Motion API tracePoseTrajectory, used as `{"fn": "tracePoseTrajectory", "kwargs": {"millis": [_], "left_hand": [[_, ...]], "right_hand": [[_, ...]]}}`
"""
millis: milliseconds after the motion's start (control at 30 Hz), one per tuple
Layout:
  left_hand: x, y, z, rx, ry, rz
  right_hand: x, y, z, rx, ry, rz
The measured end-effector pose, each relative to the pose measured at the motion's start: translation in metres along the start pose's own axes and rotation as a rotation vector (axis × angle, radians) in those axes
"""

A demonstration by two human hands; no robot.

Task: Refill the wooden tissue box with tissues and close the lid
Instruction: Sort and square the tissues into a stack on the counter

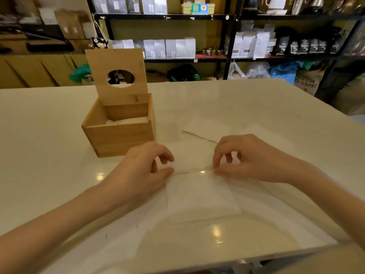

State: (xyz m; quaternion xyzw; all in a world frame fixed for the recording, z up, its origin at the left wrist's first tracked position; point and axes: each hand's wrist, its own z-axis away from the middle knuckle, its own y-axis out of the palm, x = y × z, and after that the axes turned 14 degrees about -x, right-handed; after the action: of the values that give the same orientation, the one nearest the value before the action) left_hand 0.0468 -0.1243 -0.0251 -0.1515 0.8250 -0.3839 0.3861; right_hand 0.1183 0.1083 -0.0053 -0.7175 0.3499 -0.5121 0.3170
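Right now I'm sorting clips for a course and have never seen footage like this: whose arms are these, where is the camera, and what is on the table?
There is no machine here. A person wears one wide-angle camera on the head, looking forward and down, so the two bare arms reaching in from the bottom are their own.

The left hand and the right hand each pinch an edge of a thin white tissue lying flat on the white table. More tissues lie spread around it; they are pale and hard to count.

To the left stands the wooden tissue box. Its lid, with an oval hole, is raised upright at the back, and some white tissue already shows inside.

Behind the table are shelves of bags and packages.
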Motion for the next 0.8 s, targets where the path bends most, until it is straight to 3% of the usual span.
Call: {"fn": "tracePoseTrajectory", "kwargs": {"millis": [100, 167, 267, 433, 667, 800], "left_hand": [[-0.002, 0.005, -0.011, -0.11, 0.153, -0.118], [-0.004, 0.013, -0.018, -0.078, 0.18, -0.214], [-0.003, 0.028, -0.028, 0.082, 0.131, -0.46], [0.009, 0.037, -0.037, 0.101, 0.074, -0.659], [0.014, 0.038, -0.038, 0.07, 0.069, -0.651], [0.015, 0.036, -0.039, -0.001, 0.055, -0.533]], "right_hand": [[-0.005, -0.001, -0.02, -0.147, -0.053, 0.071], [-0.008, 0.009, -0.034, -0.223, -0.126, 0.224], [-0.016, 0.029, -0.046, -0.209, -0.213, 0.422], [-0.03, 0.042, -0.051, -0.162, -0.253, 0.587], [-0.034, 0.043, -0.051, -0.225, -0.269, 0.452], [-0.034, 0.043, -0.051, -0.261, -0.226, 0.264]]}}
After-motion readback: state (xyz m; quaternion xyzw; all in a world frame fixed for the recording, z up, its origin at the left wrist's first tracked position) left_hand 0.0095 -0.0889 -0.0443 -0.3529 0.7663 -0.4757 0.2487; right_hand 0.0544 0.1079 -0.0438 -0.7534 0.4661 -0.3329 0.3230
